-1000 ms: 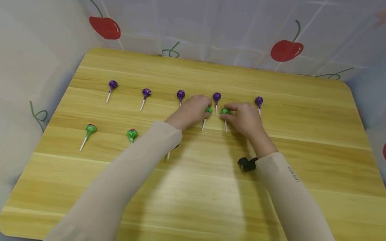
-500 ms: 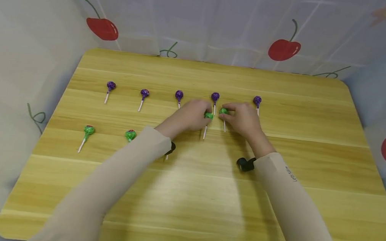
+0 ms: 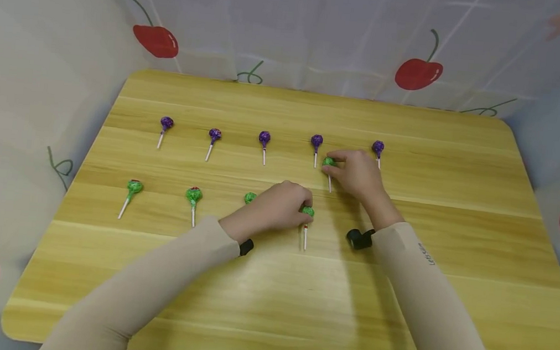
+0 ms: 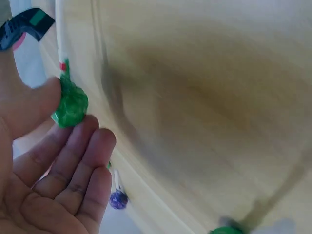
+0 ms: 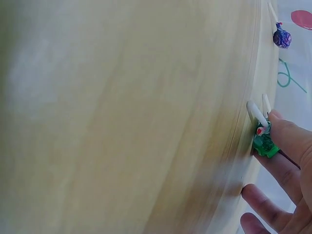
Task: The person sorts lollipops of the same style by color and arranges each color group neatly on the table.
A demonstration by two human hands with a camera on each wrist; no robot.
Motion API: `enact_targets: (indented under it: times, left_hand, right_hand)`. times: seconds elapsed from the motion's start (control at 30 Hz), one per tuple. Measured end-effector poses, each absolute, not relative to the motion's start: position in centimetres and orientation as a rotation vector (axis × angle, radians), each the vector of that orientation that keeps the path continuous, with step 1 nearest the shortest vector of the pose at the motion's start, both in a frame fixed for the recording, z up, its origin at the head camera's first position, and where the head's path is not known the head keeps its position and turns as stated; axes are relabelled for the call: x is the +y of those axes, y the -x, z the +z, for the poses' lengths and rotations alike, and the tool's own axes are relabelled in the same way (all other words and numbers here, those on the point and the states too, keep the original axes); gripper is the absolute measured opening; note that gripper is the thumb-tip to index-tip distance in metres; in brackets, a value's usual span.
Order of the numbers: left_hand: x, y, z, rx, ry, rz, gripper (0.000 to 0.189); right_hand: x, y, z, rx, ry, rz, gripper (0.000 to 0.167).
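Observation:
My left hand (image 3: 282, 206) pinches the head of a green-wrapped lollipop (image 3: 308, 212) between thumb and fingers, its white stick pointing toward me. In the left wrist view this lollipop (image 4: 73, 105) shows shiny green wrapping with a red band at the stick. Farther back, my right hand (image 3: 360, 173) pinches another green lollipop (image 3: 329, 162) by its head, just in front of the purple row. The right wrist view has that green lollipop (image 5: 264, 142) between thumb and index finger, with the other fingers spread. Part of a green lollipop (image 3: 250, 197) shows behind my left hand, its stick hidden.
Several purple lollipops lie in a back row, from a left one (image 3: 167, 123) to a right one (image 3: 378, 147). Two green lollipops, one (image 3: 134, 186) farther left and one (image 3: 194, 195), lie nearer. The wooden table (image 3: 397, 318) meets a cherry-print curtain (image 3: 297, 32) behind.
My left hand has drawn its green lollipop toward me from the purple row, uncovering the middle purple lollipop. The right hand has stayed nearly still with its lollipop.

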State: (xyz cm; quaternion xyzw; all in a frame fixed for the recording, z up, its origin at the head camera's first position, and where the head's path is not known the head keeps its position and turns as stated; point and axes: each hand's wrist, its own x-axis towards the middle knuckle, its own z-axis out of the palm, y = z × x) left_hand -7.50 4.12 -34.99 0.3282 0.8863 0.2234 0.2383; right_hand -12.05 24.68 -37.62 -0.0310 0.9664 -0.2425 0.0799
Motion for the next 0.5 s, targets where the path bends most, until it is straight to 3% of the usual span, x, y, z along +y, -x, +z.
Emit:
enact_targets:
  times: [0.5]
  left_hand:
    - [5.2, 7.0, -36.1, 2.478, -0.98, 0.508, 0.016]
  right_hand:
    - [24.6, 11.8, -37.6, 2.903, 0.105, -0.764, 0.04]
